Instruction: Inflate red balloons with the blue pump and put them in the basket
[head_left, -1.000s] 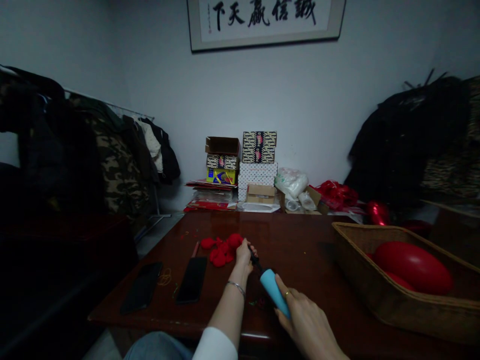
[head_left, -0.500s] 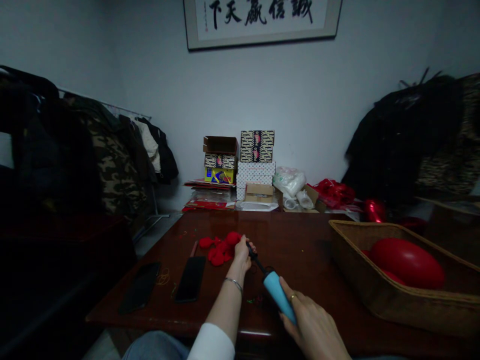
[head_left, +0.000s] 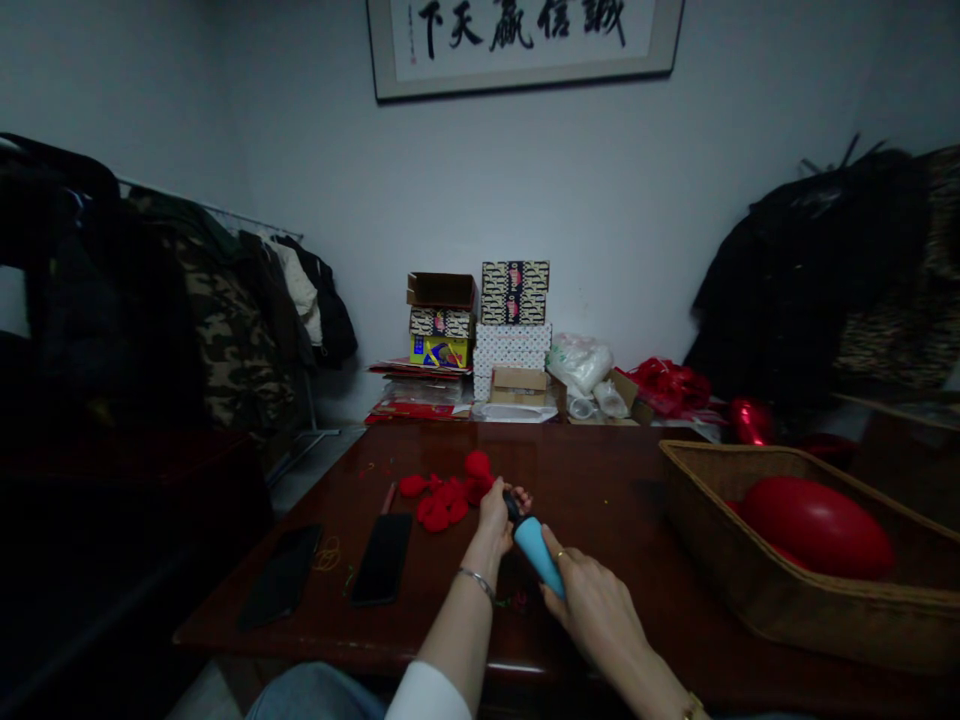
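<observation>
My right hand grips the light blue barrel of a small hand pump, pushed in toward its black tip. My left hand pinches that tip together with the neck of a red balloon, which swells a little above my fingers. Both hands hover over the dark wooden table. A heap of limp red balloons lies just left of my left hand.
Two dark phones lie at the table's left with rubber bands between. A wicker basket on the right holds inflated red balloons. Stacked boxes and bags sit at the far edge. Coats hang on both sides.
My right hand pushed the blue pump barrel forward toward my left hand, closing the gap. The small red balloon at the tip has puffed up slightly.
</observation>
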